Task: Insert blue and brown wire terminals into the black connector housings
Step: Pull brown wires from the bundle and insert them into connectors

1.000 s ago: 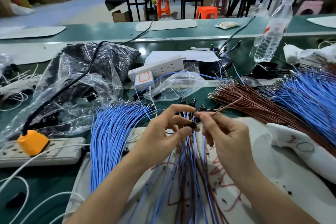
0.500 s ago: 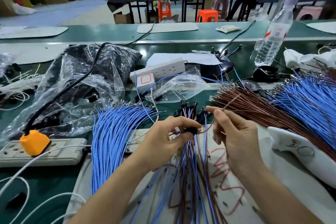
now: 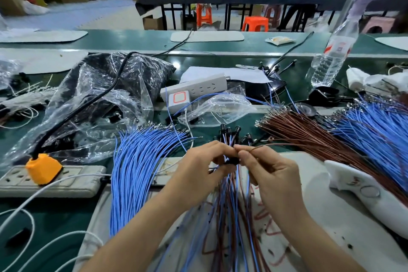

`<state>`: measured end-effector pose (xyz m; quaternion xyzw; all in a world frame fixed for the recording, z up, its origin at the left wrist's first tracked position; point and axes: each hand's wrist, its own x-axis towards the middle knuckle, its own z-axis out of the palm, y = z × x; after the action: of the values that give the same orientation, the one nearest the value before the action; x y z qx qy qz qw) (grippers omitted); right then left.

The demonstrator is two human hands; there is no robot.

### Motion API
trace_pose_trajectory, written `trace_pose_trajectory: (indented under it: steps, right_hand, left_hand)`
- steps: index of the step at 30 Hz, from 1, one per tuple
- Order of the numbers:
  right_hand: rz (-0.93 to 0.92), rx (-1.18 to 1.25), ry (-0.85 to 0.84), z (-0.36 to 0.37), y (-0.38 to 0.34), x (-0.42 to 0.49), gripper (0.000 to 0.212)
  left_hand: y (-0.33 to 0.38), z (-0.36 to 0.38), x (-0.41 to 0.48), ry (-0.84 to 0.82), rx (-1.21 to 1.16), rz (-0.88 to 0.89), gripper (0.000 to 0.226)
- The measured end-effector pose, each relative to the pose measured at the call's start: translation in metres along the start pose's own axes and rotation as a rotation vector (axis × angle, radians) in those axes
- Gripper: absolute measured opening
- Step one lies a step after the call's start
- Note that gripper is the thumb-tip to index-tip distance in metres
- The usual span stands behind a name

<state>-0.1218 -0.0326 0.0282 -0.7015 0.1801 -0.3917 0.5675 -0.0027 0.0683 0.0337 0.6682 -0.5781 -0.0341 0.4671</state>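
Observation:
My left hand (image 3: 202,162) pinches a small black connector housing (image 3: 233,160) over the white mat. My right hand (image 3: 268,173) pinches a single brown wire (image 3: 284,145) whose near end meets the housing, fingertips of both hands touching. Below the hands hangs a bunch of finished blue and brown wires (image 3: 229,216); several finished black housings (image 3: 229,130) stick up behind the fingers. A fan of loose blue wires (image 3: 136,168) lies to the left. A brown wire pile (image 3: 313,137) and another blue wire pile (image 3: 375,130) lie to the right.
A power strip (image 3: 72,180) with an orange plug (image 3: 43,169) lies at the left. Crumpled plastic bags (image 3: 92,104) and a white socket strip (image 3: 198,88) sit behind. A water bottle (image 3: 333,51) stands at the back right; a white handheld tool (image 3: 371,196) rests on the mat (image 3: 331,216).
My right hand moved left from beside the brown pile and brought the brown wire's end to the housing in my left hand. The camera view tilted up a little.

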Motion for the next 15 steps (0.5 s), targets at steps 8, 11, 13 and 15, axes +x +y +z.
trace_pose_trajectory:
  steps: [8,11,13,15]
  right_hand:
    - [0.199,0.156,-0.231,0.004,0.002,-0.002,0.030]
    - [0.218,0.206,-0.231,0.005,0.004,-0.001,0.024]
    - [0.279,0.256,-0.289,0.004,0.001,-0.001,0.020]
    - [0.431,0.363,-0.424,0.003,-0.002,-0.001,0.025]
  left_hand:
    - [0.005,-0.004,0.001,0.127,-0.520,-0.223,0.020]
    - [0.005,-0.004,0.002,0.189,-0.523,-0.247,0.019]
    - [0.002,-0.007,0.005,0.341,-0.606,-0.308,0.021]
    - [-0.005,-0.013,0.008,0.518,-0.889,-0.428,0.025]
